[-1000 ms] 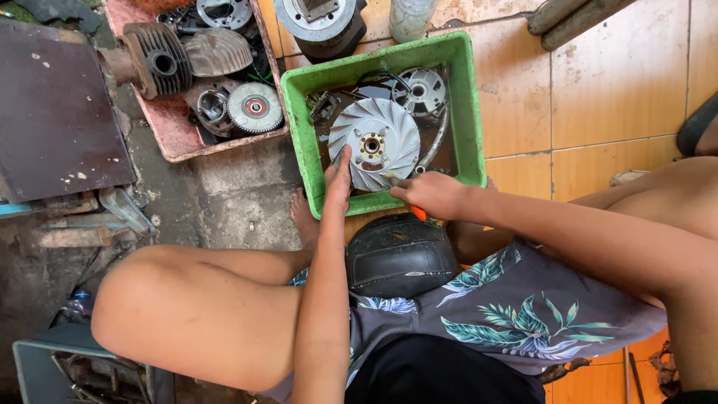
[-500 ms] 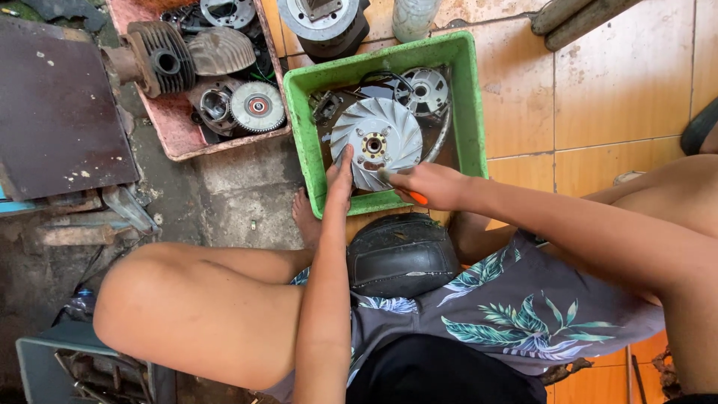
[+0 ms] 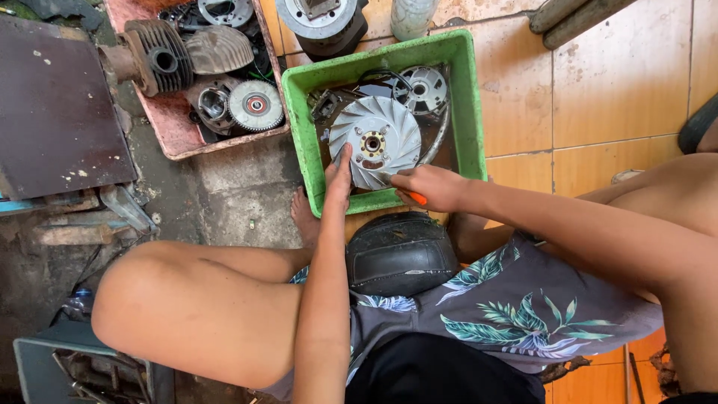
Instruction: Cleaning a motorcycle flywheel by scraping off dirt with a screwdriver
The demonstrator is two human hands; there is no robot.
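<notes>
A silver finned fan wheel [image 3: 375,138] lies in a green plastic tub [image 3: 465,112] in front of me. My left hand [image 3: 338,182] rests flat on the wheel's near left edge, fingers stretched out. My right hand [image 3: 430,187] grips an orange-handled tool [image 3: 416,198] at the wheel's near right edge; the tool's tip is hidden. A smaller round metal part [image 3: 421,90] and a dark cable lie behind the wheel in the tub. A black rounded cover [image 3: 400,253] sits between my knees.
A pink tray [image 3: 173,140] at the left holds a finned cylinder [image 3: 153,56], a cylinder head and round engine parts. A round motor part [image 3: 321,22] and a bottle [image 3: 411,16] stand behind the tub. A dark metal plate [image 3: 56,112] lies far left on concrete; orange tiles at right.
Both hands stay on the fan wheel; the right hand with the tool has shifted slightly along its near edge. The view has drifted a little.
</notes>
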